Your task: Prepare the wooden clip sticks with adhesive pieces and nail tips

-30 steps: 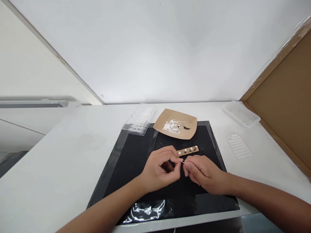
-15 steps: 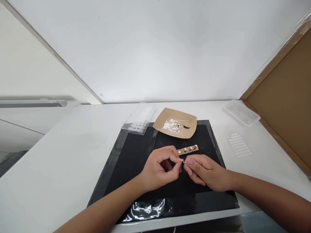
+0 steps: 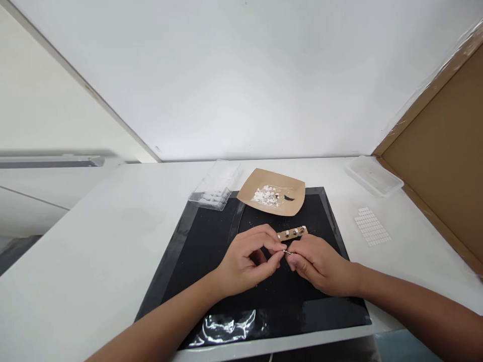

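Note:
Over the black mat [image 3: 204, 266], my left hand [image 3: 251, 259] pinches a small thin metallic piece [image 3: 287, 252] between thumb and fingertips. My right hand [image 3: 320, 265] grips the other end of that piece, its fingers closed. The piece is too small to name, and most of it is hidden by the fingertips. Just behind my hands lies a brown cardboard strip [image 3: 292, 233] bearing several small dark items and white dots; its left end is partly covered by my left fingers.
A tan square plate [image 3: 296, 203] with white bits stands behind the strip. To its left is a clear compartment box [image 3: 215, 188]. On the right lie a sheet of white stickers [image 3: 373, 226] and a translucent tray [image 3: 375, 176], beside a cardboard panel [image 3: 445, 166].
My right hand has turned, its thumb now lower and its knuckles nearer the cardboard strip. My left hand has barely moved and keeps its pinch.

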Available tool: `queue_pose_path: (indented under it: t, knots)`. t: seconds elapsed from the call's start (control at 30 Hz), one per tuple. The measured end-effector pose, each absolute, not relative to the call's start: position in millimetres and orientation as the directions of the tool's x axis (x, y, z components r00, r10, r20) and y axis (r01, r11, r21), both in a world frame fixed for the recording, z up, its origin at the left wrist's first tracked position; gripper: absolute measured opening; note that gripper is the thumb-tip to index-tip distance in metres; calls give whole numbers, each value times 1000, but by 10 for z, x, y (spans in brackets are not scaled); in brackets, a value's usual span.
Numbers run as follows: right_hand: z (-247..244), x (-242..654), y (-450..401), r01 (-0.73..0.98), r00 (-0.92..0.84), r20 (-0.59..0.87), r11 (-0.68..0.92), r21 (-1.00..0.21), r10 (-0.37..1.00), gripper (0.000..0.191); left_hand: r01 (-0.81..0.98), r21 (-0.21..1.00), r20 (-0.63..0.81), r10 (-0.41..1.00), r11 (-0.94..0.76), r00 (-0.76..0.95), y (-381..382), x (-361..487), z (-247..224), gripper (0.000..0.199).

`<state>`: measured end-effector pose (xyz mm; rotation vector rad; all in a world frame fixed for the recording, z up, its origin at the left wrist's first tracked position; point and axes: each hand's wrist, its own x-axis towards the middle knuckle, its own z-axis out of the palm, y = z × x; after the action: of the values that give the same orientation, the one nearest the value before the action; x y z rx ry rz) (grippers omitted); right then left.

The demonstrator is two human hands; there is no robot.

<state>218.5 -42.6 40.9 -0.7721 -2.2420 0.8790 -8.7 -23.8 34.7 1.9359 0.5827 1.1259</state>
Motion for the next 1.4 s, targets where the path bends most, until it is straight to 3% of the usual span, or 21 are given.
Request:
queue_pose_path:
  t: [0.17,0.27,0.57,0.9,1.1,1.23,1.4]
  knots:
    - [361,2197,-411,362,-689,356,725,-586,632,46,77,634,642,579,-770,502,-195,-80,415,16]
    - [336,2213,-404,392,-690,382,761,-517,615,45,77,580,679,534,-811,503,-189,-75,436,17]
    - [361,2276,-332,516,-674,493,828,-218,550,38,-13,702,622,605,-712,497,-212,-88,380,20]
    - [366,2270,-335,510,-671,485,824,-249,562,35,49,759,528,659,-649,536,-235,-90,384,12]
    - [350,2268,-334,468,-684,464,827,-312,562,32,128,612,596,561,-781,574,-226,-81,399,14]
    - [340,2265,-335,435,-672,461,813,-388,580,25,122,605,602,552,-787,576,-232,-77,413,17]
    - [338,2280,-320,431,-666,481,821,-375,570,20,118,571,651,536,-812,538,-223,-82,396,21]
